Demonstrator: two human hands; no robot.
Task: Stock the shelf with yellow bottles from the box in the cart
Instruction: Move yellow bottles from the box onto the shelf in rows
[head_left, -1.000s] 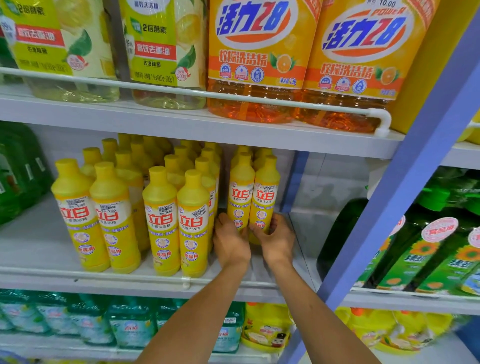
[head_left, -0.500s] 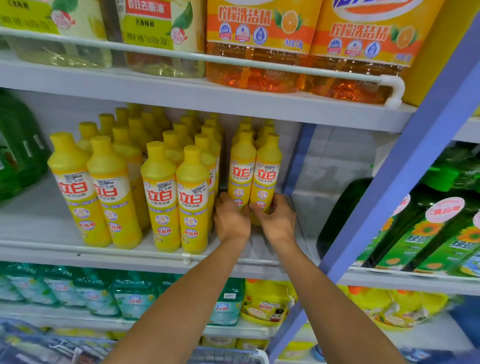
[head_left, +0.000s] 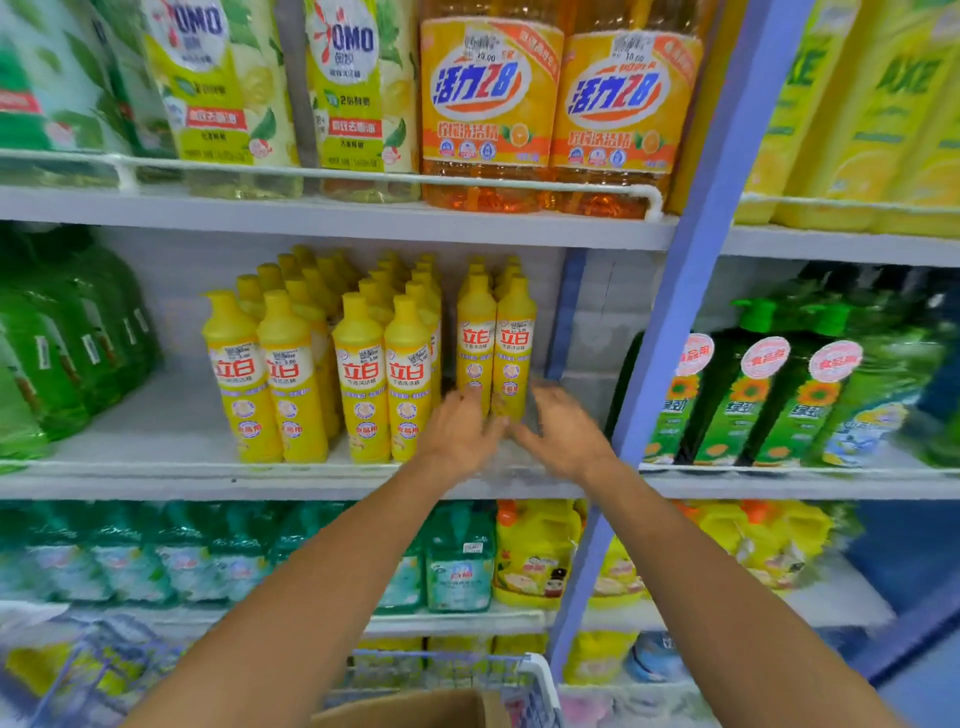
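yellow bottles (head_left: 514, 353) are stood back from shelf (head_left: 171, 415) front edge, rt end of row. left hand (head_left: 460, 434) & right hand (head_left: 566, 436) are spread open before them, nothing gripped.

Up top I see two big orange jugs (head_left: 491, 104) with "28" labels, side by side and touching, behind a thin white rail (head_left: 363, 178). Left of them stand two pale yellow-green OMO bottles (head_left: 223, 98). A blue upright (head_left: 691, 260) slants through my view; right of it, high up, are yellow AXE bottles (head_left: 893, 104), blurred. At mid height I make out green bottles (head_left: 52, 364) far left and dark green bottles with sunflower labels (head_left: 748, 384) right of the upright. Lower down, teal pouches (head_left: 130, 556) sit left, and a teal bottle (head_left: 460, 561) stands just beside a yellow jug with an orange cap (head_left: 530, 556)
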